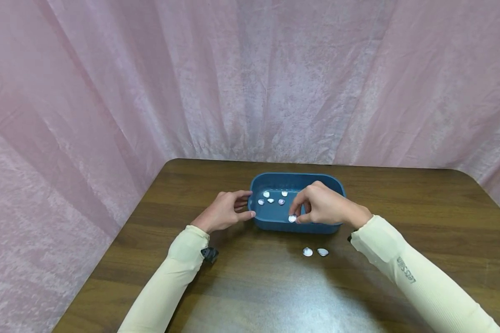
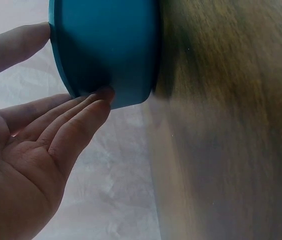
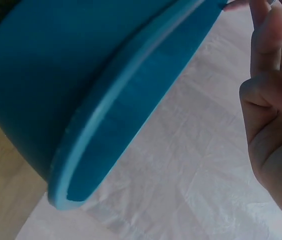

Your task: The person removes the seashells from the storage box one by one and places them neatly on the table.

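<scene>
A blue rectangular basin with rounded corners stands on the wooden table. Over its near wall, my right hand pinches a small white seashell between thumb and fingers. In the right wrist view that hand is at the right edge, beside the basin's rim, and the shell hardly shows. My left hand touches the basin's left end, its thumb at the rim and its extended fingers along the outer wall. Several small shells lie spread on the basin's floor.
Two more shells, a rounded one and a longer one, lie on the table in front of the basin. A pink curtain hangs behind the table's far edge and along its left side.
</scene>
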The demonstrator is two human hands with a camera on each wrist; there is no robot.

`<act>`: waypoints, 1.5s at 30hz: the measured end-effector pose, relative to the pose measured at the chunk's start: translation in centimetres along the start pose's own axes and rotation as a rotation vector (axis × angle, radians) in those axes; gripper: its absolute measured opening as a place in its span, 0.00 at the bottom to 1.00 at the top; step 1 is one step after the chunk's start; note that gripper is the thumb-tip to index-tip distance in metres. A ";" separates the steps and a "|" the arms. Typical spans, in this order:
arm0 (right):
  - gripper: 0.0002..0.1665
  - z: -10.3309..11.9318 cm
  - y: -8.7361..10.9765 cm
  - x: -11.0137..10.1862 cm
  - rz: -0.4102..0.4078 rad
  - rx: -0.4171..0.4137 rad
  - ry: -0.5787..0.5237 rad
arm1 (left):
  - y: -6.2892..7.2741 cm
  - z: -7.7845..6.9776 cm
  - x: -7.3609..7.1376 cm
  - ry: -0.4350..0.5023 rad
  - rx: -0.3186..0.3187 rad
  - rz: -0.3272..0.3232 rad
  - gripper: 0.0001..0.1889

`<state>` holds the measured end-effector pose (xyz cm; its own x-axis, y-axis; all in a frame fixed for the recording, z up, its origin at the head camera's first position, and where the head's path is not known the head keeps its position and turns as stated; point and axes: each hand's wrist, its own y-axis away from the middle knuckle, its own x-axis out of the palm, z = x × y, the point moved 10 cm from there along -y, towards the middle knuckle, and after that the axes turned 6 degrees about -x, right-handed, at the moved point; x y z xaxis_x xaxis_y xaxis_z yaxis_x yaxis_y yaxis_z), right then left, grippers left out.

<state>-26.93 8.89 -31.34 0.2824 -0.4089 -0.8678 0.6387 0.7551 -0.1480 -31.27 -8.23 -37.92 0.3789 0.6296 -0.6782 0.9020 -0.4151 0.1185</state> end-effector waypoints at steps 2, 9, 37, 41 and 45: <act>0.07 0.1 0.2 0.2 -0.001 -0.010 0.003 | 0.0 0.0 0.0 0.002 0.001 0.004 0.35; 0.07 0.5 0.7 0.7 -0.010 -0.034 0.020 | -0.1 -0.1 0.0 -0.003 0.000 -0.001 0.35; 0.07 1.6 2.4 4.7 0.016 -0.063 0.092 | -0.1 0.0 0.1 0.010 0.009 0.003 0.35; 0.08 1.6 2.6 5.7 0.037 -0.068 0.115 | -0.1 0.0 0.1 0.005 0.012 0.001 0.34; 0.08 1.4 2.6 6.6 0.059 -0.055 0.127 | -0.1 0.0 0.1 0.000 0.015 -0.001 0.34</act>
<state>-22.34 7.45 -36.77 0.2234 -0.2973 -0.9283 0.5821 0.8046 -0.1175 -31.32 -8.11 -38.00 0.3778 0.6305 -0.6780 0.8992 -0.4244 0.1064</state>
